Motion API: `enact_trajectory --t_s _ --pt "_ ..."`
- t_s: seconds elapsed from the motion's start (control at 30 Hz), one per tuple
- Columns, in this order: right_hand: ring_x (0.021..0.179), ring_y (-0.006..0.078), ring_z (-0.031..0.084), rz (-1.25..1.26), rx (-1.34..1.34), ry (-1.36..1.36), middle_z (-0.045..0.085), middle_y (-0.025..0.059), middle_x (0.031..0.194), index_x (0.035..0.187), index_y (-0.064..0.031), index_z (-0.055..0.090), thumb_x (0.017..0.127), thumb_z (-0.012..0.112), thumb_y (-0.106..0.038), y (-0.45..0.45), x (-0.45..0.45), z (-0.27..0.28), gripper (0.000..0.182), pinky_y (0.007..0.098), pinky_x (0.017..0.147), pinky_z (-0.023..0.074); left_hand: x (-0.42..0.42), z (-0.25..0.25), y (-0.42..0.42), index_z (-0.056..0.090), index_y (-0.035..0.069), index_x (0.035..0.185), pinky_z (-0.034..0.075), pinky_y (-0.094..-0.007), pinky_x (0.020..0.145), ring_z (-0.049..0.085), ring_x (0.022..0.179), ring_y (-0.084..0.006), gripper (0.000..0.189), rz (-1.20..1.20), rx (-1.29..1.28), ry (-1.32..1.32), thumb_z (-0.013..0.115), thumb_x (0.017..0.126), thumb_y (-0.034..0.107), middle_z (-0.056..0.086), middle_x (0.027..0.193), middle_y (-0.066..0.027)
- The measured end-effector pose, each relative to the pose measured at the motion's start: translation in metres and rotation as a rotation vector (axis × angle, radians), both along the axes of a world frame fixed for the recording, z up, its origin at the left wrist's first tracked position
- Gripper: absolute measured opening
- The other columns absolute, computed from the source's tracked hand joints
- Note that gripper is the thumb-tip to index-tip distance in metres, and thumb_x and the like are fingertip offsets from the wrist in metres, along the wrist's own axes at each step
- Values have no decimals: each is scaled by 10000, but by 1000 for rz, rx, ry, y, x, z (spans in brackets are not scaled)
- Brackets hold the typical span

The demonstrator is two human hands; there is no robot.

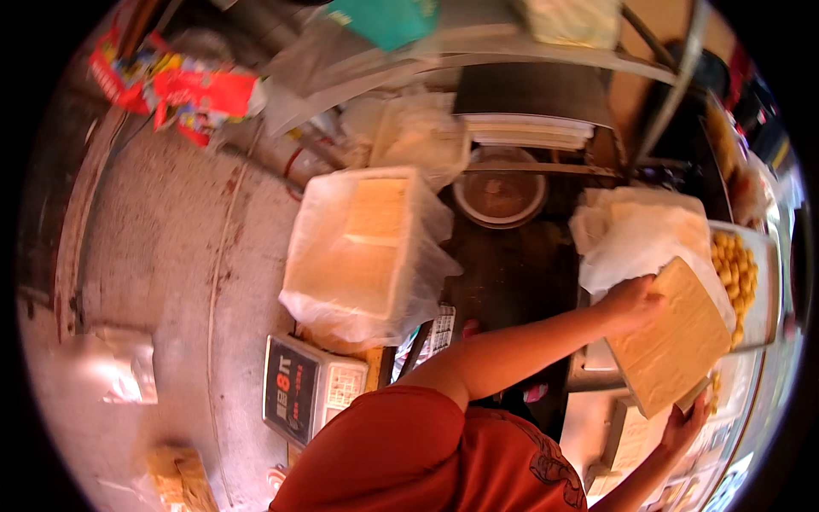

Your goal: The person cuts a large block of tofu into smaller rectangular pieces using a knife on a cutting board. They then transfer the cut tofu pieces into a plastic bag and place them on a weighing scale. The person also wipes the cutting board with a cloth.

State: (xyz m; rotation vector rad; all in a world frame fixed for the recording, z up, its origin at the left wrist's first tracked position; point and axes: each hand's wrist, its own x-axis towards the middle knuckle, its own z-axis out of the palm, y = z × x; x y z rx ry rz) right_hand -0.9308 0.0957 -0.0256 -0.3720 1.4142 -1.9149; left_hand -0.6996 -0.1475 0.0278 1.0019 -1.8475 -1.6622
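Note:
A large, flat tan slab, apparently tofu [672,339], is tilted in front of me at the right. My left hand [630,304] grips its upper left edge. At its lower right edge, my right hand [688,425] supports it from below, the fingers partly hidden; a small piece of similar colour shows beside them. Just behind the slab stands a container covered with white cloth or plastic [646,237]. Round golden pieces [732,275] fill part of a metal tray [764,320] on the far right. Beneath my hands lie pale blocks [630,432] on a lower surface.
A plastic-lined white tub [291,275] with pale slabs stands left of centre, above a digital scale [291,387]. A round basin [499,217] sits under a metal-framed shelf [512,166]. Red printed packaging [205,93] is at upper left, and a bagged brown item [182,480] at lower left.

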Motion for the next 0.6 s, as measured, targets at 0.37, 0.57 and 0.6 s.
enact_trajectory --t_s 0.37,0.57,0.6 --pt "941 188 623 682 40 -282 615 76 1049 1138 -36 501 881 569 -157 -268 340 36 292 337 709 563 405 9 -104 600 8 1024 472 -267 675 557 786 -88 379 535 111 -122 526 910 362 613 865 -8" --pt "908 173 636 905 22 -447 615 65 1033 1115 -41 495 889 560 -141 -350 527 20 255 313 683 578 582 18 -129 575 -17 1126 486 -306 770 592 884 -164 515 853 277 -115 518 901 443 622 1040 -102" --pt "900 167 636 917 49 -477 612 61 1034 1134 -49 491 895 553 -149 -360 553 12 266 306 679 577 606 14 -135 589 -20 1097 481 -303 760 595 875 -164 507 907 289 -154 513 902 442 629 1019 -98"
